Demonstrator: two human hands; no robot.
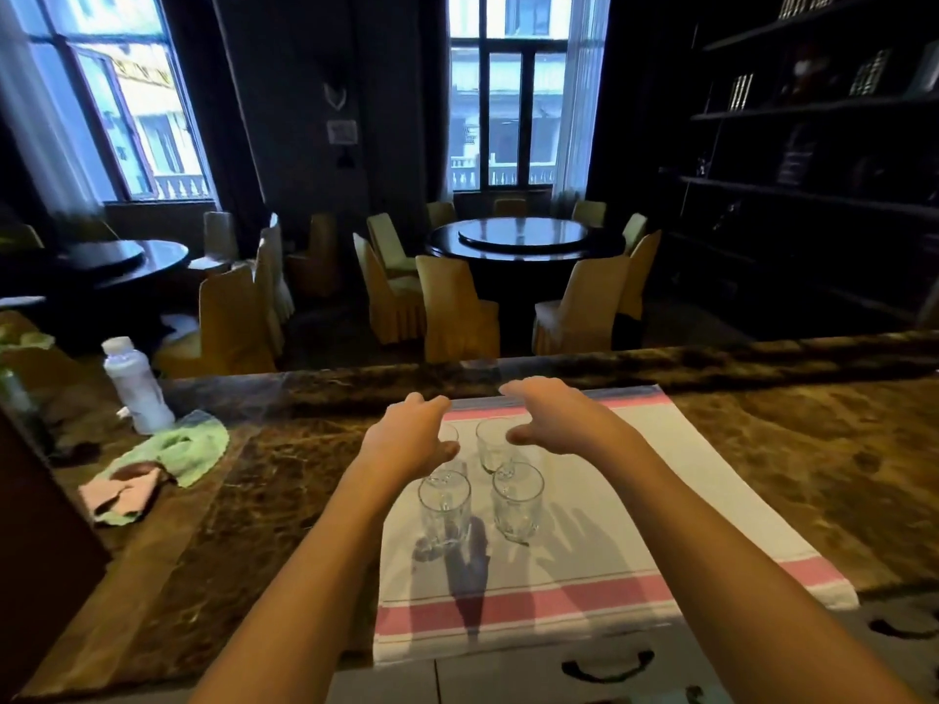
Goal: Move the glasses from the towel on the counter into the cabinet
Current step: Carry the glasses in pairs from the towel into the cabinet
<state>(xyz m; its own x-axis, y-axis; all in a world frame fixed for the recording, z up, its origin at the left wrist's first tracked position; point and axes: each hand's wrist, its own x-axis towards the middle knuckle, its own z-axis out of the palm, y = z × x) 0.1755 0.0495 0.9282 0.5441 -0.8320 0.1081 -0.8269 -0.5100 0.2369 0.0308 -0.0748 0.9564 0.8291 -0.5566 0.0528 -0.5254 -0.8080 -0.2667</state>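
Head view: four glasses (pixel 480 480) stood clustered on the striped towel (pixel 635 505), centre of the tabletop (pixel 813 449). Left hand (pixel 411 439) and right hand (pixel 551 416), fingers spread and holding nothing, hovered at the cluster's 12 o'clock. Risk, as judged: a reaching forearm could topple the near glasses, tightly packed.
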